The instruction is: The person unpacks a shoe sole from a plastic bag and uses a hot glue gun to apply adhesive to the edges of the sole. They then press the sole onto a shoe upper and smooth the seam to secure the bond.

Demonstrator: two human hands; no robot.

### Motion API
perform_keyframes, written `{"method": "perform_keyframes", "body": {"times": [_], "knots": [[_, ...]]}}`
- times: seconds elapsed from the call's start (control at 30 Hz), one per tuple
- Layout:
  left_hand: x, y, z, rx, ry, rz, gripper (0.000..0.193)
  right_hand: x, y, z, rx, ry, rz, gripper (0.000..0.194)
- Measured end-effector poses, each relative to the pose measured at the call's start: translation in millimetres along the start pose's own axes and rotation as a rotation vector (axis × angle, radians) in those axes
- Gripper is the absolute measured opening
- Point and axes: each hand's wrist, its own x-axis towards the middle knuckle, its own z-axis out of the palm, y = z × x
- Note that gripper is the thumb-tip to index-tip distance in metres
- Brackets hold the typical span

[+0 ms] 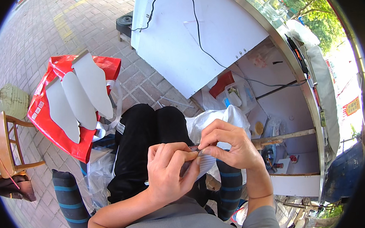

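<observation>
Above my lap, my left hand (173,169) pinches a small piece of striped light-grey fabric (206,163) with a dark edge. My right hand (229,144) grips the same piece at that dark edge, its thumb and index fingertip close to the left fingertips. The fingers hide much of the piece, and whether a small tool is between them cannot be told. Left of my knees, several flat grey shaped pieces (78,100) lie on a red plastic bag (56,134). A white plastic bag (198,122) is just beyond my right hand.
A white-panelled stall cabinet (178,51) stands ahead, a black cable (201,47) hanging over it. Its open shelves at the right hold a clear plastic container (241,94) and a metal bowl (269,155). At the left are a wooden chair (7,143) and a large plastic jug (12,101).
</observation>
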Motion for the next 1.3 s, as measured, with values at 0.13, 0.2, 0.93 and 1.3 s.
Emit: {"method": "perform_keyframes", "body": {"times": [0.13,0.2,0.93,1.3], "knots": [[0,0,1,-0.001,-0.005,-0.032,0.022,2,3,-4,-0.011,-0.04,-0.037,0.011],[0,1,0,0.002,-0.013,-0.042,0.022,3,3,-4,-0.008,-0.043,-0.028,0.01],[-28,5,-13,0.026,-0.12,-0.112,0.031,-3,15,-3,0.096,-0.012,-0.016,0.01],[-38,8,-10,-0.077,-0.103,-0.189,0.021,-8,18,1,0.166,0.052,-0.008,0.008]]}}
